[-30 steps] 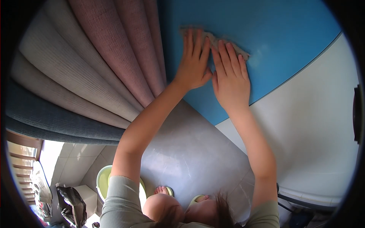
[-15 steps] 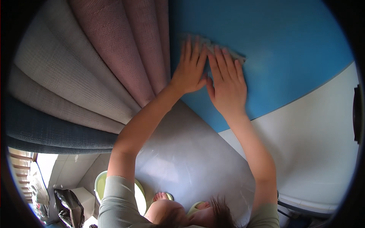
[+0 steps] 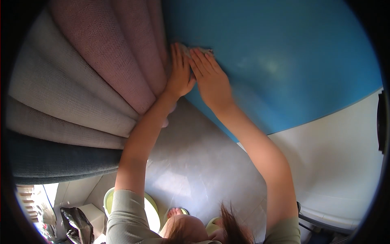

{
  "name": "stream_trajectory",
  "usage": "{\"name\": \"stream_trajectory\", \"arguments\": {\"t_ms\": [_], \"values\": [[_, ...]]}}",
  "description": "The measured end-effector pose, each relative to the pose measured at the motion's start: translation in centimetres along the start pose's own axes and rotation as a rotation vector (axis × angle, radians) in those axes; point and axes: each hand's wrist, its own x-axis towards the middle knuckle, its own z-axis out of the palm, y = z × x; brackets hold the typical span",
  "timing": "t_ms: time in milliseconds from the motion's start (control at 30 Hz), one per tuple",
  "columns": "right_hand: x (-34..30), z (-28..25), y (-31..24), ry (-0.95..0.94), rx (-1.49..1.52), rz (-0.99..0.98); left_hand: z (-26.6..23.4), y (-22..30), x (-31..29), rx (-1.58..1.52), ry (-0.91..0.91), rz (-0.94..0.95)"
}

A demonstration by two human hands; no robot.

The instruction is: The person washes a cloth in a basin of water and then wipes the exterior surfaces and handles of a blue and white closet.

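Observation:
Both my arms reach up to a large blue panel point(image 3: 292, 61). Under my fingers a crumpled, pale greyish cloth point(image 3: 208, 52) lies against it, mostly covered by my hands. My left hand point(image 3: 179, 75) is flat with fingers stretched out, near the panel's left edge beside the curtain point(image 3: 97, 53). Close on its right, my right hand point(image 3: 211, 83) also presses flat, its fingertips on the cloth. Neither hand wraps around the cloth. The curtain hangs in thick pink, grey and dark blue folds, and my left forearm passes along its lower edge.
Below the blue panel is a white lower section point(image 3: 333, 158). A pale green tub point(image 3: 151, 207) stands on the grey floor point(image 3: 195, 154) by my left upper arm. A black plastic bag point(image 3: 76, 225) and a white box point(image 3: 92, 217) sit at the lower left.
Both hands have slid left across the blue panel with the cloth under them, toward the curtain. My right hand now angles more to the left.

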Motion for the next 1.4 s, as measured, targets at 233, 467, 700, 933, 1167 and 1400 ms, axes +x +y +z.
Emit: {"name": "stream_trajectory", "arguments": {"t_ms": [233,467,700,933,1167,1400], "values": [[-3.7,2.9,-0.1,-0.158,-0.2,-0.154,1.0,1.1,-4.7,-0.103,-0.327,-0.103],[-0.7,-1.9,1.0,-0.037,-0.099,0.03,-0.2,2.1,1.3,-0.155,0.039,-0.007],[-9.3,1.7,-0.8,-0.346,-0.269,-0.128,4.3,8.7,-7.7,-0.223,-0.214,-0.195],[-11.1,-1.8,0.9,-0.295,-0.209,-0.109,5.3,13.4,-7.5,-0.331,-0.079,-0.195],[-8.9,-13.4,5.6,0.112,-0.072,0.128,-2.0,17.5,5.4,-0.375,0.294,-0.005],[-19.5,-9.9,2.5,-0.302,-0.111,0.124,0.7,20.1,-4.6,-0.233,-0.173,0.063]]}}
